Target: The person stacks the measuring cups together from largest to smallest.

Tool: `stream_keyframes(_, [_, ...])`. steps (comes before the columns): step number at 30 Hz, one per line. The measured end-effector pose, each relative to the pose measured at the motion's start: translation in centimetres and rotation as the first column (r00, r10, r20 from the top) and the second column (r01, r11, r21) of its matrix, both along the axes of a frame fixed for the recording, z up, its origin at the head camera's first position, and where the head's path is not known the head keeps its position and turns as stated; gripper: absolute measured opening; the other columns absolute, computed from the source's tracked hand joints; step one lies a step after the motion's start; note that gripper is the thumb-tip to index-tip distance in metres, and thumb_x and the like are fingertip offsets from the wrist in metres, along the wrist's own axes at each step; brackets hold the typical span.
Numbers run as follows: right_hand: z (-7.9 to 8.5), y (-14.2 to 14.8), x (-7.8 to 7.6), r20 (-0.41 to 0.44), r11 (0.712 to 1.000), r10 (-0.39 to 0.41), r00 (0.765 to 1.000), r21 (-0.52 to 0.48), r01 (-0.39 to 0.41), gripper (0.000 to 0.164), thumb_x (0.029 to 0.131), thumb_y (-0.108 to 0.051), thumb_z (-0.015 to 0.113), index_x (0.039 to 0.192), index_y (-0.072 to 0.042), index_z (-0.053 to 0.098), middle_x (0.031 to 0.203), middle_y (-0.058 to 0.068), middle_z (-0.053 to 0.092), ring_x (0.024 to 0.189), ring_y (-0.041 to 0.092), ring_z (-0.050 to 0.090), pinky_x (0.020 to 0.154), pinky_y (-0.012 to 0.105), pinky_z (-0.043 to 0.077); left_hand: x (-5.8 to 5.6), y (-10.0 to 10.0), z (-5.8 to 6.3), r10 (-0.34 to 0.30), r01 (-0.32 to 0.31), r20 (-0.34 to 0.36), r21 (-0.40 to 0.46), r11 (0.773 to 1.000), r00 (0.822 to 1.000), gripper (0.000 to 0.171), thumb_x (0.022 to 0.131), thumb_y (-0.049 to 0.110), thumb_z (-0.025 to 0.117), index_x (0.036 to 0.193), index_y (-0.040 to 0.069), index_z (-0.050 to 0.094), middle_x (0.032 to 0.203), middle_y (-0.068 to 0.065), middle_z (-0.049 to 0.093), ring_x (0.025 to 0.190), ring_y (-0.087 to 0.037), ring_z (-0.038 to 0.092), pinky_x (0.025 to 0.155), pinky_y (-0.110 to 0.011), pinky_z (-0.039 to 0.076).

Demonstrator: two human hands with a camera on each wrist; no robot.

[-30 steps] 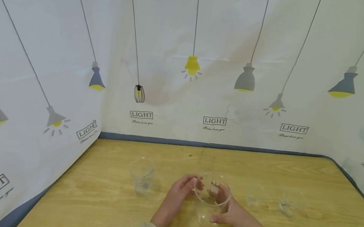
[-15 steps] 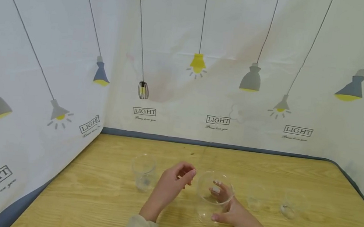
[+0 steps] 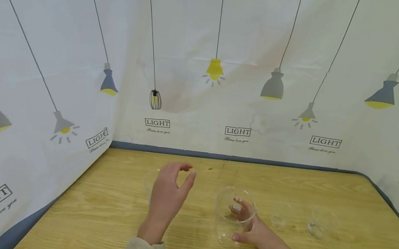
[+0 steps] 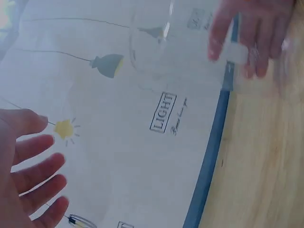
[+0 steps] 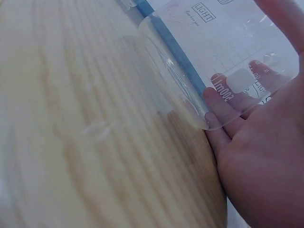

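Observation:
A large clear beaker [image 3: 225, 224] with a "500ml" print stands upright near the middle of the table. My right hand [image 3: 261, 234] grips it from the right, thumb in front and fingers round the far side. The print and the fingers show through the beaker wall [image 5: 166, 66] in the right wrist view. My left hand [image 3: 168, 192] is raised to the left with its fingers apart and holds nothing. Behind it, another clear vessel [image 3: 148, 181] is mostly hidden. In the left wrist view the left hand [image 4: 35, 173] has relaxed, spread fingers.
Two smaller clear vessels, one [image 3: 280, 220] nearer and one [image 3: 318, 228] farther right, stand to the right of the right hand. The wooden table [image 3: 102, 211] is bounded by a white printed wall covering [image 3: 183, 139] at the back and sides.
My left hand has let go of the large beaker and moved left, up to the vessel on that side. My right hand stays on the large beaker, in nearly the same place.

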State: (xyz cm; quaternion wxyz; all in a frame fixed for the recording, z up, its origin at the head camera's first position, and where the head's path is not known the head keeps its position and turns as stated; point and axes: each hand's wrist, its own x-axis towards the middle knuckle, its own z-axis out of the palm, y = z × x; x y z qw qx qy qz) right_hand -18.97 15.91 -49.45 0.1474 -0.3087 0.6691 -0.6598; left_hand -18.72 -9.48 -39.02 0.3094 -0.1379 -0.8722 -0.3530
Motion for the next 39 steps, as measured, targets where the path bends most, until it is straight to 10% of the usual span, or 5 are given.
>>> stream_keyframes(7, [0.2, 0.2, -0.1, -0.027, 1.0, -0.017, 0.999, 0.022, 0.018, 0.08, 0.082, -0.004, 0.062, 0.138, -0.001, 0.006, 0.144, 0.02, 0.01, 0.127, 0.043, 0.015, 0.099, 0.047, 0.022, 0.2, -0.3, 0.0, 0.3, -0.298, -0.03, -0.238, 0.924, 0.954, 0.031, 0.078, 0.038, 0.066, 0.1, 0.017, 0.061, 0.114, -0.005, 0.048, 0.108, -0.028, 0.039, 0.087, -0.048, 0.031])
stream_keyframes(11, [-0.1, 0.2, -0.4, -0.085, 0.998, 0.012, 0.996, -0.056, -0.017, 0.08, 0.08, -0.002, 0.063, 0.138, 0.0, 0.007, 0.143, -0.008, 0.02, 0.129, 0.022, 0.025, 0.1, 0.027, 0.025, 0.1, -0.8, -0.2, 0.374, -0.351, 0.023, -0.296, 0.888, 0.927, 0.042, 0.074, 0.043, 0.068, 0.105, 0.016, 0.059, 0.119, -0.01, 0.045, 0.115, -0.033, 0.033, 0.092, -0.054, 0.022])
stream_keyframes(19, [-0.7, 0.0, -0.9, -0.149, 0.981, 0.071, 0.986, -0.169, -0.096, 0.079, 0.08, -0.001, 0.064, 0.138, -0.002, 0.01, 0.139, -0.019, 0.024, 0.124, 0.004, 0.03, 0.097, 0.017, 0.025, 0.2, -1.9, -0.3, 0.413, -0.31, 0.231, -0.377, 0.872, 0.881, 0.057, 0.075, 0.054, 0.061, 0.116, 0.013, 0.054, 0.125, -0.014, 0.041, 0.12, -0.036, 0.025, 0.094, -0.06, 0.012])
stream_keyframes(32, [-0.2, 0.0, -0.3, -0.036, 0.998, 0.01, 0.999, -0.062, -0.012, 0.081, 0.08, -0.005, 0.065, 0.139, 0.0, 0.008, 0.142, -0.001, 0.023, 0.128, 0.022, 0.026, 0.1, 0.029, 0.025, 0.2, -2.7, -0.7, 0.341, -0.159, 0.562, -0.347, 0.924, 0.753, 0.063, 0.08, 0.056, 0.054, 0.127, 0.014, 0.047, 0.122, -0.012, 0.048, 0.109, -0.033, 0.044, 0.07, -0.054, 0.042])
stream_keyframes(39, [0.0, 0.0, -0.1, -0.002, 1.0, -0.007, 1.0, -0.011, 0.007, 0.08, 0.081, -0.005, 0.064, 0.14, -0.008, 0.01, 0.138, 0.036, 0.008, 0.125, 0.049, 0.012, 0.096, 0.058, 0.014, 0.0, -2.8, -1.2, 0.349, -0.177, 0.527, -0.349, 0.92, 0.775, 0.059, 0.081, 0.049, 0.058, 0.125, 0.012, 0.048, 0.125, -0.014, 0.043, 0.114, -0.035, 0.037, 0.07, -0.053, 0.042])
